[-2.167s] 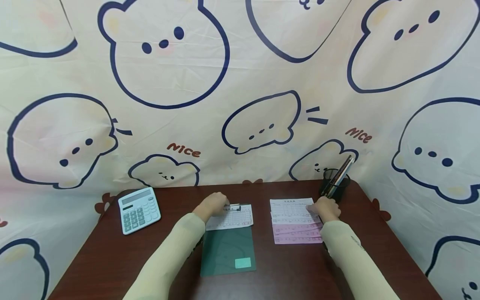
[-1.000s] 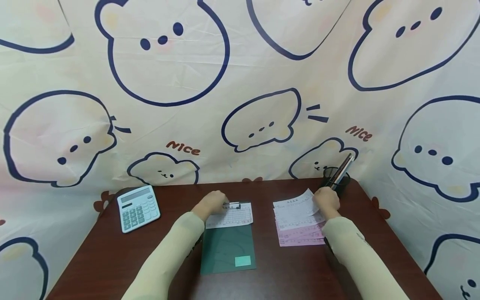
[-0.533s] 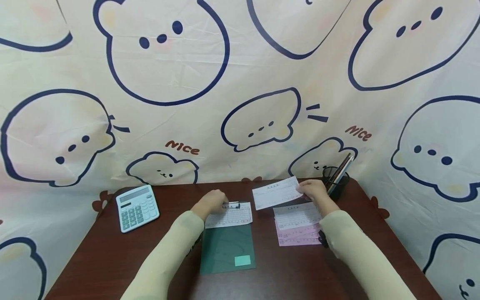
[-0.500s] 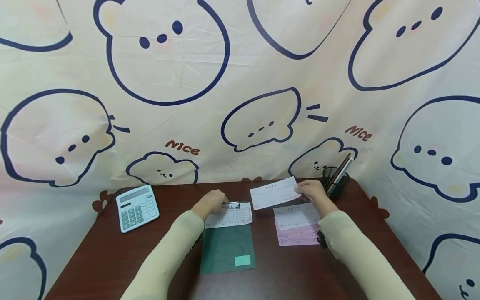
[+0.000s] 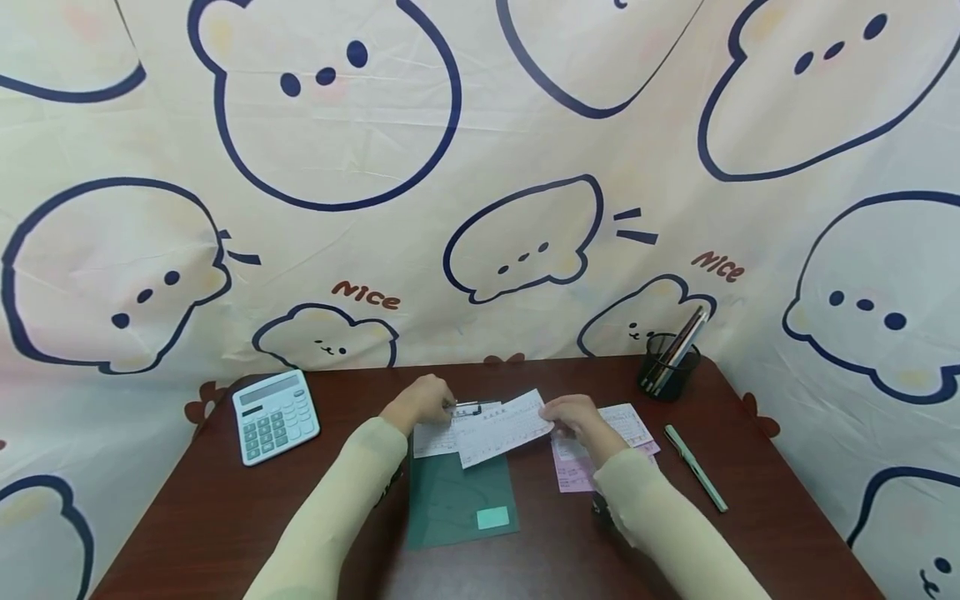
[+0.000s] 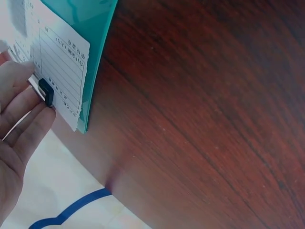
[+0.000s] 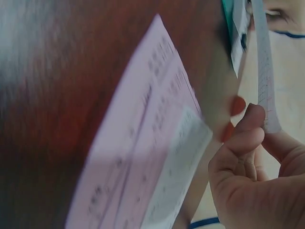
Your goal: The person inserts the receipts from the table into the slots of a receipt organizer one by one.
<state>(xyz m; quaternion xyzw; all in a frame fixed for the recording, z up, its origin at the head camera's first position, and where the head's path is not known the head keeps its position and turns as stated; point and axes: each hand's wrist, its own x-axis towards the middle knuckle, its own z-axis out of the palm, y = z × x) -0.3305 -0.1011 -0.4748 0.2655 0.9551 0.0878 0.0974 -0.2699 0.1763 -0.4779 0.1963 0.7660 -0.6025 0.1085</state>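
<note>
My left hand (image 5: 423, 402) grips the metal clip (image 5: 472, 408) at the top of a green clipboard (image 5: 457, 504). In the left wrist view, the thumb and fingers close around the clip's black end (image 6: 46, 92). Under the clip lies a white printed form (image 5: 433, 442). My right hand (image 5: 583, 423) pinches another white form (image 5: 501, 430) by its right edge, tilted over the clipboard's upper part. The right wrist view shows this form (image 7: 265, 71) nearly edge-on between thumb and fingers. Below my right wrist lie overlapping white and pink forms (image 5: 573, 477), partly hidden by the arm.
A light blue calculator (image 5: 275, 418) lies at the left of the brown table (image 5: 570, 550). A green pen (image 5: 697, 469) lies right of the forms. At the back right stands a black mesh pen holder (image 5: 670, 379) with several pens. A printed cloth backdrop (image 5: 420, 250) hangs behind.
My right hand lifted the top white form off the stack and carried it left over the clipboard. The green pen and pen holder came into fuller view. The left hand stayed at the clip.
</note>
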